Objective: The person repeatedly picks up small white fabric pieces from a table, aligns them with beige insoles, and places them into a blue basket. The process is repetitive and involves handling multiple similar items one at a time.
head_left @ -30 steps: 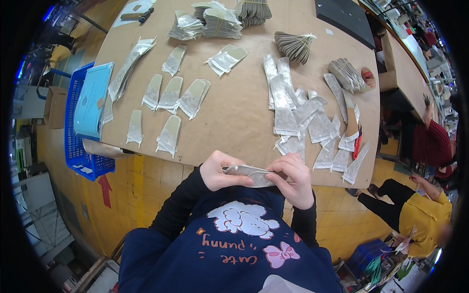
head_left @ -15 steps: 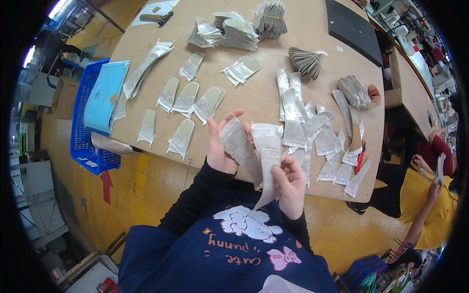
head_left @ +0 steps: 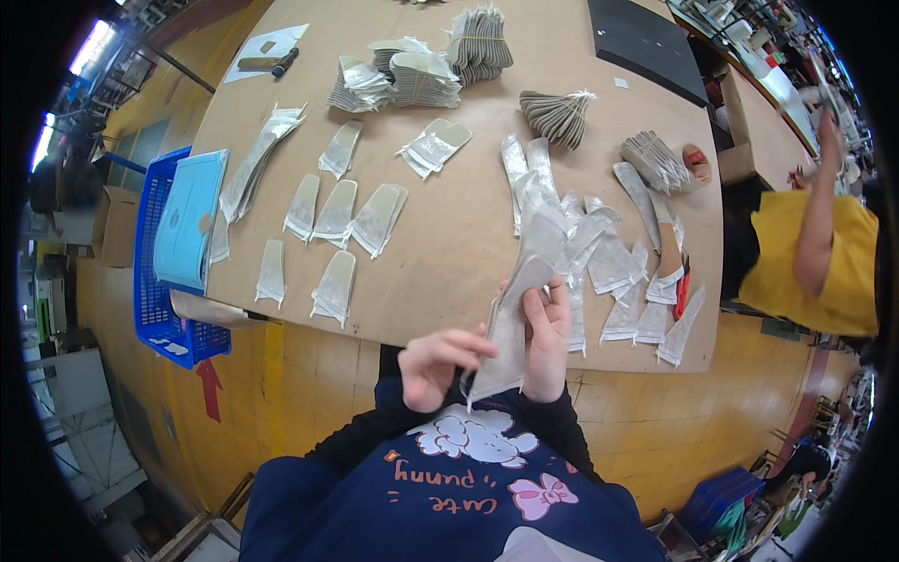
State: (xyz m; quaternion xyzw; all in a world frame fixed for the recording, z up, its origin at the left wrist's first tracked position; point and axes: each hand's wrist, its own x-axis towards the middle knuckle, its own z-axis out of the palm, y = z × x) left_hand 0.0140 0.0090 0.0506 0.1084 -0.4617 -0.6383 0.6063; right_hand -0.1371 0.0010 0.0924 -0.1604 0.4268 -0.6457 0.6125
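My right hand (head_left: 546, 342) is closed on a long, pale grey fabric piece (head_left: 508, 342), thumb on its face. The piece stands tilted in front of my chest, its wide stitched end down and its other end reaching up over the table. Whether a second layer lies behind it I cannot tell. My left hand (head_left: 436, 365) is beside the lower left edge of the piece, fingers stretched toward it and slightly blurred; I cannot make out a grip. Past my right hand lies a loose heap of similar shiny pale pieces (head_left: 609, 258).
Short tapered pieces (head_left: 335, 211) lie spread on the table (head_left: 440, 253). Banded stacks (head_left: 426, 80) stand at the back, beside a hammer (head_left: 281, 64). A blue basket (head_left: 150, 272) is left, a black board (head_left: 646, 47) back right. Red-handled scissors (head_left: 682, 286) lie right; a person in yellow (head_left: 805, 253) stands beyond.
The two pieces held apart are now seen as one upright shape in my right hand, wide end turned downward. My left hand has moved down to its lower edge.
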